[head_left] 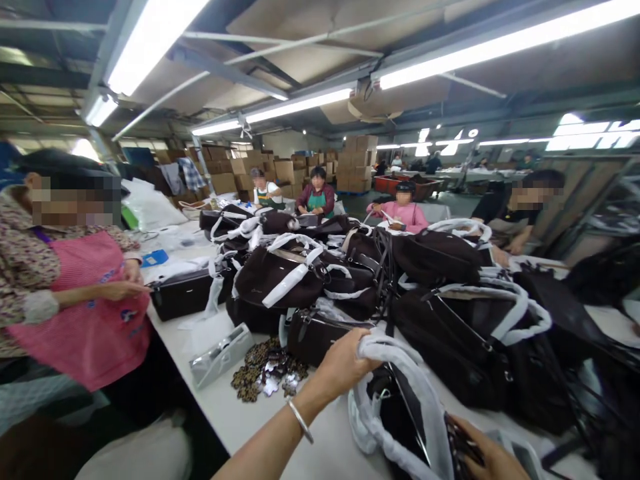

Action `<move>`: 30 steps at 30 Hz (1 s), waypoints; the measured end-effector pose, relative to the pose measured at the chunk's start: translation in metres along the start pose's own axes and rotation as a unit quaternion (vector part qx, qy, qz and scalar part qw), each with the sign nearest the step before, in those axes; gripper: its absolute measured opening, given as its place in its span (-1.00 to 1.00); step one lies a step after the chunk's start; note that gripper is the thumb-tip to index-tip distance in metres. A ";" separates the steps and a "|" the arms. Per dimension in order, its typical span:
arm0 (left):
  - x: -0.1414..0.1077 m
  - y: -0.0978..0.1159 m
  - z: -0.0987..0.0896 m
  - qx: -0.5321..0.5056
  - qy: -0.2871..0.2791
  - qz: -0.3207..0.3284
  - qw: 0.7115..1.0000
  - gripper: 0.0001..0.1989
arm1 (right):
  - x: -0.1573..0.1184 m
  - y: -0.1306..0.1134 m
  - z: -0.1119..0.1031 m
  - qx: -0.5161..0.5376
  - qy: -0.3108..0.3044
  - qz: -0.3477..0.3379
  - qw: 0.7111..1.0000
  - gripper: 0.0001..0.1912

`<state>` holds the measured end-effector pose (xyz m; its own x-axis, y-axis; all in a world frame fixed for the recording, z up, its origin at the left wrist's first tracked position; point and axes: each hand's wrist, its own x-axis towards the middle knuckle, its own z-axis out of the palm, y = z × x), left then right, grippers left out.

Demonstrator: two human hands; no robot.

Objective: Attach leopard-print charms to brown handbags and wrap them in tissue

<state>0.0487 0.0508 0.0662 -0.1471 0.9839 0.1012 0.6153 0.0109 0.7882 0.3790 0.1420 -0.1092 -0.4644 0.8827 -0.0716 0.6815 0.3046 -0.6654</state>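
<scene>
My left hand [345, 363], with a silver bangle on the wrist, closes round the white-wrapped handle [395, 350] of a dark brown handbag [400, 413]. This bag stands at the table's near edge, its top facing me. At its right side is my right hand [493, 453], partly cut off by the frame's bottom. The fingers there are bent about a dark, patterned piece [463, 437] that I cannot make out. Left of the bag lies a heap of flower-shaped charms [267, 367], some brown-patterned, some silvery. A clear plastic box [223, 357] sits beside the heap.
Many dark handbags [280, 277] with wrapped handles are piled along the white table [220, 403]. A co-worker in a pink apron [100, 293] stands at the left; several others sit or stand across the table. Cardboard boxes [355, 163] are stacked behind.
</scene>
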 end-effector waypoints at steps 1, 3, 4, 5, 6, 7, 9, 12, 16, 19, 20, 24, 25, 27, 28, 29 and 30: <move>-0.002 -0.003 0.002 -0.007 -0.007 -0.011 1.000 -0.54 | -0.001 -0.004 -0.003 -0.004 0.000 0.013 1.000 -0.44; -0.005 -0.007 0.003 -0.018 -0.019 -0.040 0.999 -0.56 | -0.005 -0.017 -0.009 -0.005 0.018 0.035 0.999 -0.47; -0.006 -0.009 0.003 -0.025 -0.026 -0.052 0.998 -0.56 | -0.007 -0.025 -0.012 0.000 0.033 0.041 0.999 -0.48; -0.005 -0.010 0.002 -0.041 -0.031 -0.061 0.997 -0.57 | -0.009 -0.033 -0.015 0.008 0.040 0.053 0.998 -0.49; -0.004 -0.011 0.002 -0.068 -0.034 -0.059 0.995 -0.55 | -0.009 -0.041 -0.018 0.025 0.054 0.063 0.996 -0.49; -0.001 -0.011 0.001 -0.106 -0.044 -0.059 0.992 -0.51 | -0.010 -0.050 -0.021 0.040 0.066 0.065 0.995 -0.49; 0.005 -0.009 0.000 -0.200 -0.076 -0.086 0.973 -0.40 | -0.011 -0.068 -0.027 0.059 0.097 0.077 0.991 -0.53; 0.011 -0.003 0.000 -0.300 -0.104 -0.109 0.942 -0.34 | -0.021 -0.103 -0.036 0.095 0.161 0.085 0.979 -0.63; 0.015 0.012 0.006 -0.388 -0.116 -0.097 0.909 -0.30 | -0.042 -0.151 -0.044 0.259 0.148 0.047 0.953 -0.55; 0.020 0.030 0.013 -0.452 -0.140 -0.104 0.875 -0.23 | -0.052 -0.175 -0.043 0.299 0.084 -0.006 0.951 -0.22; 0.022 0.037 0.016 -0.471 -0.146 -0.104 0.864 -0.22 | -0.053 -0.181 -0.041 0.288 0.067 -0.018 0.955 -0.11; 0.034 0.064 0.024 -0.537 -0.128 -0.094 0.829 -0.27 | -0.055 -0.190 -0.032 0.189 0.049 -0.018 0.980 0.11; 0.036 0.070 0.025 -0.549 -0.117 -0.098 0.822 -0.29 | -0.055 -0.189 -0.031 0.146 0.062 -0.010 0.987 0.12; 0.040 0.081 0.025 -0.568 -0.102 -0.108 0.810 -0.32 | -0.056 -0.187 -0.029 0.065 0.104 0.001 0.992 0.03; 0.040 0.086 0.025 -0.572 -0.100 -0.107 0.807 -0.33 | -0.056 -0.186 -0.030 0.043 0.128 0.001 0.991 -0.07; 0.041 0.090 0.023 -0.571 -0.103 -0.100 0.809 -0.34 | -0.056 -0.185 -0.033 0.037 0.145 0.000 0.989 -0.19; 0.040 0.093 0.022 -0.563 -0.113 -0.085 0.815 -0.36 | -0.056 -0.184 -0.037 0.045 0.143 -0.002 0.989 -0.33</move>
<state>0.1170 0.0950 0.1309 0.0680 0.9943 -0.0815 -0.5172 0.1050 0.8494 0.3003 0.0499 0.0449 -0.2793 0.9506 0.1359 0.6215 0.2868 -0.7290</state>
